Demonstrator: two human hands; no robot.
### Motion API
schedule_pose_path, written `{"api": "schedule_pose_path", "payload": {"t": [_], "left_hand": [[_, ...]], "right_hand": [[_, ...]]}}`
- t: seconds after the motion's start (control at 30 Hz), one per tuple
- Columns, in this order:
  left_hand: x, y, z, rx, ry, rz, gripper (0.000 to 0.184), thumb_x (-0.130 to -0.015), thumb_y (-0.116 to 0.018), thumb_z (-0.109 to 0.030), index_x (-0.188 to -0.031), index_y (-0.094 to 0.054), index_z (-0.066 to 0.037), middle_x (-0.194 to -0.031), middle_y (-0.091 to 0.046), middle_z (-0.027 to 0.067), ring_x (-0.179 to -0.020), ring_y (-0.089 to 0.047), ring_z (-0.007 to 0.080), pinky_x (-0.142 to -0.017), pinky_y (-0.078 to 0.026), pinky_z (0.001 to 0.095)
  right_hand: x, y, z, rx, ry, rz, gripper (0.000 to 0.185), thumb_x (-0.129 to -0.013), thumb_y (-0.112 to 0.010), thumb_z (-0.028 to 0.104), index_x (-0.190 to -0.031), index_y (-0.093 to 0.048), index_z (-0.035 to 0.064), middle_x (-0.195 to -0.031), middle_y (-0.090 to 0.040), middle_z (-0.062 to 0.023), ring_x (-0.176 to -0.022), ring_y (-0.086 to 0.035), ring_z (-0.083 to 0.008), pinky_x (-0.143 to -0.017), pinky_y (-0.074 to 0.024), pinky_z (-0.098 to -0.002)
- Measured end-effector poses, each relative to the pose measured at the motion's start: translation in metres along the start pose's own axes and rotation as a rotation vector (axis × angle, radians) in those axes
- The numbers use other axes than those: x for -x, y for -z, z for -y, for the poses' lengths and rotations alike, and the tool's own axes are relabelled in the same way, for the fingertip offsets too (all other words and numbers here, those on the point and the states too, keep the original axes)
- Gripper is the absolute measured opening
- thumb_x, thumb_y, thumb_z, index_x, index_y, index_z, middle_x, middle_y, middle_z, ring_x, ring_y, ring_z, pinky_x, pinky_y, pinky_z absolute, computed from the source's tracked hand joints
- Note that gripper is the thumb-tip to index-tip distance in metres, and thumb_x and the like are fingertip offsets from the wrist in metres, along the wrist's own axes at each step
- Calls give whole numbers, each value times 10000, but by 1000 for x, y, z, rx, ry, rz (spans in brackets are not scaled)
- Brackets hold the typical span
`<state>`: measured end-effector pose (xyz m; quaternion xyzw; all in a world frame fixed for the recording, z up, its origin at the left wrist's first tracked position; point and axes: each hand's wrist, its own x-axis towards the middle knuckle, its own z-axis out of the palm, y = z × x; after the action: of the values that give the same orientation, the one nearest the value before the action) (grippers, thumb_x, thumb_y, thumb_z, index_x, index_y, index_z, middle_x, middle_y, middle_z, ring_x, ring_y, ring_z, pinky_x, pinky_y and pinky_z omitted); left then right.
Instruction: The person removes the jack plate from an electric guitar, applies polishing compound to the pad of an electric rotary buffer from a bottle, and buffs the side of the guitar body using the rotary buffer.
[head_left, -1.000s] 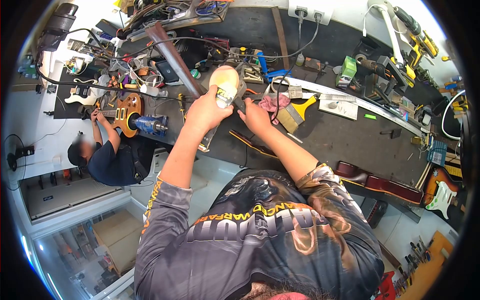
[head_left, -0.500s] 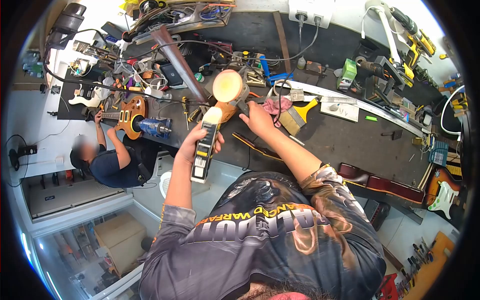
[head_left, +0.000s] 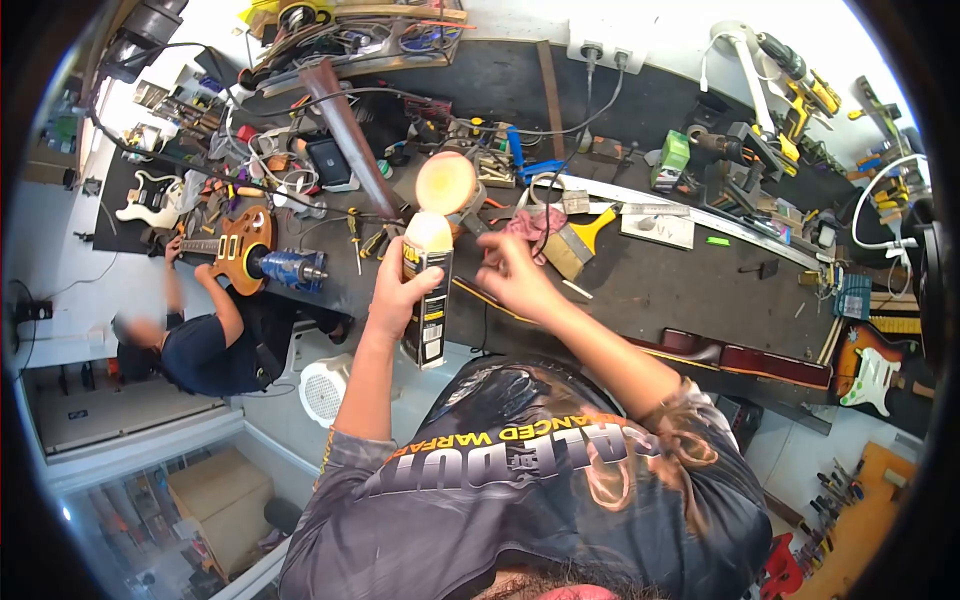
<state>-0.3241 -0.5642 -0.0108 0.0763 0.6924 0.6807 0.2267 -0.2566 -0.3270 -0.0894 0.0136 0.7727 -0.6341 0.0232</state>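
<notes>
Your left hand (head_left: 393,297) grips the black-labelled block (head_left: 430,312), nearer you than the round disc (head_left: 446,180); your right hand (head_left: 520,276), loosely open, hovers right of the disc.

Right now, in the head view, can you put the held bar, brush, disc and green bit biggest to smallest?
1. Bar
2. Brush and disc: too alike to rank
3. Green bit

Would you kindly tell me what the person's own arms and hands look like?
The left hand and right hand are ungloved, with no watch visible. Dark, glossy-looking sleeves end near the elbows, leaving the forearms bare: the left sleeve is mostly grey with yellowish lettering, the right sleeve patterned in brown and grey.
</notes>
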Motion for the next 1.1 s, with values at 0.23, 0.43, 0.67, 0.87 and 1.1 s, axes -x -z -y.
{"api": "schedule_pose_path", "payload": {"t": [0.23, 0.43, 0.67, 0.87, 1.1], "left_hand": [[-11, -113, -31, -118, -228, 234, 796, -964, -889, -186, -1620, -470, -21, -1521, -618, 175, -1430, -598, 270, -1213, -492, 426], [-23, -107, -44, -750, -565, 453, 673, -992, -837, -230, -1598, -602, -54, -1562, -619, 161, -1472, -576, 384, -1266, -440, 468], [-13, 12, -2, -883, -78, 375, 575, -1037, -792, -268, -1544, -651, -37, -1421, -735, 186, -1332, -700, 375, -1155, -549, 464], [-14, 105, 30, -1209, 384, 309, 705, -997, -827, -344, -1597, -627, -34, -1528, -702, 242, -1386, -688, 430, -1180, -550, 489], [-75, 99, 81, -1043, -15, 121, 843, -914, -899, -386, -1600, -583, -11, -1488, -702, 246, -1415, -656, 426, -1199, -535, 487]], "right_hand": [[61, 30, 73, -247, -109, -184, 890, -986, -894, 218, -1692, -395, 5, -1600, -594, -207, -1472, -624, -285, -1204, -539, -450], [92, 84, 9, -454, -134, -688, 788, -913, -992, 120, -1551, -538, 35, -1467, -695, -113, -1313, -707, -224, -1130, -595, -409], [99, 192, -77, -181, -43, -1304, 747, -880, -976, -2, -1496, -555, 43, -1363, -684, -97, -1201, -696, -214, -1090, -578, -385], [100, 254, -180, 31, -100, -1394, 717, -819, -969, -97, -1414, -584, 12, -1323, -697, -132, -1151, -723, -238, -998, -624, -391], [111, 248, -186, -137, -125, -1407, 592, -859, -922, -104, -1386, -680, 13, -1236, -764, -90, -1039, -745, -199, -951, -615, -368]]}}
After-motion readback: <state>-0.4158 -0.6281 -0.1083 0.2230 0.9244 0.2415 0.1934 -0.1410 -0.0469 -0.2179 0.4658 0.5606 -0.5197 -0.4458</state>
